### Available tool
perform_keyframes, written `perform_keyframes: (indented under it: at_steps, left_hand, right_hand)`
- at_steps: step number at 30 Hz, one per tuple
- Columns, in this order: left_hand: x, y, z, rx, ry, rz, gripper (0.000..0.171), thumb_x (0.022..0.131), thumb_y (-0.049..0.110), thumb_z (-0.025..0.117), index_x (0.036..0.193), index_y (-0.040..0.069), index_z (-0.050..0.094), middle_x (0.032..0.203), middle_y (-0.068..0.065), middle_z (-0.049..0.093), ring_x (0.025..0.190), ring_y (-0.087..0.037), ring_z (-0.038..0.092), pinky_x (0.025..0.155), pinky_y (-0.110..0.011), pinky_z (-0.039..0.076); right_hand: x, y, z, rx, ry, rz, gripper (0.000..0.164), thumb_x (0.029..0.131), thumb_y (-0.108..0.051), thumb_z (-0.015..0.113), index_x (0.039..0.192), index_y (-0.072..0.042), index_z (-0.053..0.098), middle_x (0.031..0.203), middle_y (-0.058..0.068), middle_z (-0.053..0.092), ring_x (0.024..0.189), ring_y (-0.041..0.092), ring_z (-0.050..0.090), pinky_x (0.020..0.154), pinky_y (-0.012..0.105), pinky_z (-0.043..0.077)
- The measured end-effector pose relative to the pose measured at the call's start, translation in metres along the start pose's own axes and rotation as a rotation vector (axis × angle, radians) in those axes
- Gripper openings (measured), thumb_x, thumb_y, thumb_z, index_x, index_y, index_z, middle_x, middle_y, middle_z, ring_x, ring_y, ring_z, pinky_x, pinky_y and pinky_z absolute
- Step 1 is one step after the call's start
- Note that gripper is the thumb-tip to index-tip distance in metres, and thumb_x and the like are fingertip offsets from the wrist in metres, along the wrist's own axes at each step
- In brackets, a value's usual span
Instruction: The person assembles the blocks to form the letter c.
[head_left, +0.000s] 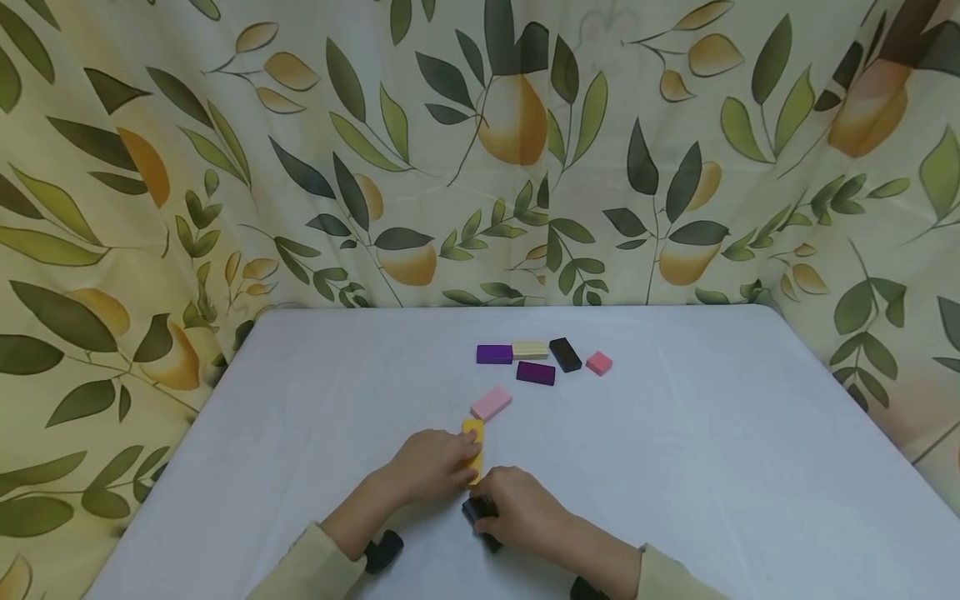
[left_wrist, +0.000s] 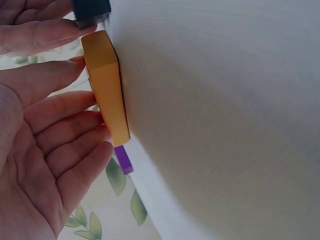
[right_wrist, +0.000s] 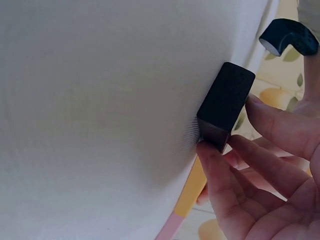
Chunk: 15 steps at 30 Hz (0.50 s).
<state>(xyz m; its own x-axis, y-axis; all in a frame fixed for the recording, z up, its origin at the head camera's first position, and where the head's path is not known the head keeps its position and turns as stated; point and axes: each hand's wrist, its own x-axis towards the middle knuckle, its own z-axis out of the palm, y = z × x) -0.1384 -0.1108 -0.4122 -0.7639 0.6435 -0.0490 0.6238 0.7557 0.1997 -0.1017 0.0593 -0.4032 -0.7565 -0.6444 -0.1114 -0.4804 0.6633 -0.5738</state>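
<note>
Near the middle front of the white table, the left hand (head_left: 435, 462) rests its fingertips on a yellow block (head_left: 472, 427). In the left wrist view its fingers (left_wrist: 70, 107) lie fairly straight against one face of that block. The right hand (head_left: 525, 508) pinches a black block (head_left: 480, 512) between thumb and fingers, near the yellow block's front end. The right wrist view shows this black block (right_wrist: 227, 95) tilted, one end at the fingertips. A light pink block (head_left: 491, 403) lies at an angle by the yellow block's far end; whether they touch is unclear.
Farther back lie a purple block (head_left: 494, 355), a cream block (head_left: 530, 350), a dark purple block (head_left: 536, 373), another black block (head_left: 566, 354) and a small coral block (head_left: 599, 363). A leaf-and-fruit patterned curtain (head_left: 465, 208) hangs behind the white table (head_left: 712, 450).
</note>
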Motion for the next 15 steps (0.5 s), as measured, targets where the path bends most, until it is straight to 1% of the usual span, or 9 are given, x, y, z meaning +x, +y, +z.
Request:
perform_keyframes:
  at_steps: [6,11,15]
  left_hand:
    - [0.0002,0.0006,-0.0017,-0.006,-0.007,0.004,0.036,0.088,0.029,0.061,0.116,0.007,0.064,0.118,-0.008,0.061,0.059,-0.007,0.041,0.057,-0.020,0.036]
    - [0.0007,0.0009,-0.0027,-0.009,-0.011,-0.006,0.037,0.088,0.029,0.061,0.117,0.007,0.064,0.116,-0.007,0.061,0.057,-0.007,0.039,0.055,-0.020,0.034]
    - [0.0012,0.0010,-0.0025,-0.015,-0.020,-0.016,0.037,0.089,0.029,0.060,0.118,0.007,0.063,0.115,-0.007,0.062,0.057,-0.007,0.038,0.055,-0.020,0.033]
  right_hand:
    - [0.0007,0.0000,-0.0005,0.006,0.006,-0.002,0.027,0.073,-0.014,0.078,0.096,-0.003,0.071,0.084,-0.002,0.064,0.072,0.004,0.051,0.064,0.021,0.045]
    - [0.0004,-0.0008,-0.0016,0.014,0.017,-0.004,0.026,0.073,-0.013,0.078,0.095,-0.002,0.071,0.083,-0.001,0.064,0.071,0.005,0.051,0.063,0.022,0.045]
    - [0.0007,-0.0009,-0.0023,0.020,0.015,0.011,0.026,0.073,-0.013,0.078,0.095,-0.002,0.071,0.082,-0.002,0.063,0.071,0.005,0.050,0.063,0.022,0.045]
